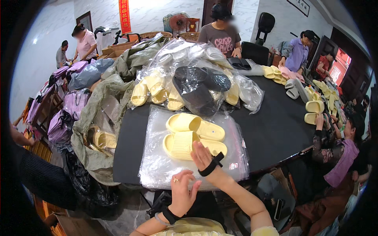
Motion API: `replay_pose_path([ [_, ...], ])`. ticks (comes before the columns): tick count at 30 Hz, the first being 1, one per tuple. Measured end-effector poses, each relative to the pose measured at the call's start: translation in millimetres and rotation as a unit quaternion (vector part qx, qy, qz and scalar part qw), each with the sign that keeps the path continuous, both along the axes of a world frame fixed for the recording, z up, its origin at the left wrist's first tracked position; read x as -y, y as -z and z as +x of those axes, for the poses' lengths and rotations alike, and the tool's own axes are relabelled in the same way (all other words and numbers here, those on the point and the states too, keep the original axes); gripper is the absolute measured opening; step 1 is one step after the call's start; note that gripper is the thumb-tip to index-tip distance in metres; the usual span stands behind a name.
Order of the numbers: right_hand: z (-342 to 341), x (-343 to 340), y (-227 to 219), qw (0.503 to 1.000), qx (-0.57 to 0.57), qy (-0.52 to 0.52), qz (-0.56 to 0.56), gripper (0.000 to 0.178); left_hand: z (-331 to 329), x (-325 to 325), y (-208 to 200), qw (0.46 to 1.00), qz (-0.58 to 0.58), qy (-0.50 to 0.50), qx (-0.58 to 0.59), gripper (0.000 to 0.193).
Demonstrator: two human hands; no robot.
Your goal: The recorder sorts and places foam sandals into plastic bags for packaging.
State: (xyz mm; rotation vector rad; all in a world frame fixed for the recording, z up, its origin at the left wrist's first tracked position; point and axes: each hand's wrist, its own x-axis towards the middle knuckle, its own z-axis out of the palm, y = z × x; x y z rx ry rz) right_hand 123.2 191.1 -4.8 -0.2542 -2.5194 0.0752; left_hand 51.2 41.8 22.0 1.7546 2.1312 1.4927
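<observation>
A pair of pale yellow slippers [182, 144] lies side by side on a stack of clear plastic bags [157, 165] at the near edge of the black table. My right hand [204, 160], with a black band at its wrist, has its fingers stretched out at the near slipper; whether it touches it I cannot tell. Lower and to the left, my left hand [182, 192] hovers by the stack's front edge, fingers loosely bent, thumb apart, nothing in it. It wears a ring and a black wristband.
Bagged slippers, black [193, 90] and yellow, are heaped beyond the stack. A green woven sack [94, 129] sags off the table's left side. More slippers [315, 107] line the table's right side, where a seated person handles a yellow pair. Others stand around the far side.
</observation>
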Motion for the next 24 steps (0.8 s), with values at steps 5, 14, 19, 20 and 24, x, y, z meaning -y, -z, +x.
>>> replay_pose_path([
  [5, -1.0, 13.1, -1.9, 0.994, -0.073, -0.070, -0.037, 0.070, -4.8, -8.8, 4.1, 0.999, -0.022, 0.021, 0.044, 0.031],
  [14, 20.8, 22.4, -5.1, 0.901, -0.070, -0.106, -0.416, 0.095, -5.6, -1.5, -2.8, 0.977, -0.013, 0.213, -0.004, 0.017],
  [19, 18.0, 29.9, 16.3, 0.750, -0.296, -0.158, -0.570, 0.111, 8.0, 7.1, -2.2, 0.977, -0.068, 0.199, -0.025, 0.015],
  [20, 21.0, 30.6, 12.4, 0.749, -0.312, -0.152, -0.564, 0.114, 13.0, 7.6, -7.7, 0.979, -0.041, 0.195, -0.031, 0.015],
  [24, 15.8, 37.8, -2.6, 0.704, -0.360, -0.159, -0.591, 0.122, 21.5, 11.1, -18.7, 0.986, 0.021, 0.151, -0.071, 0.016],
])
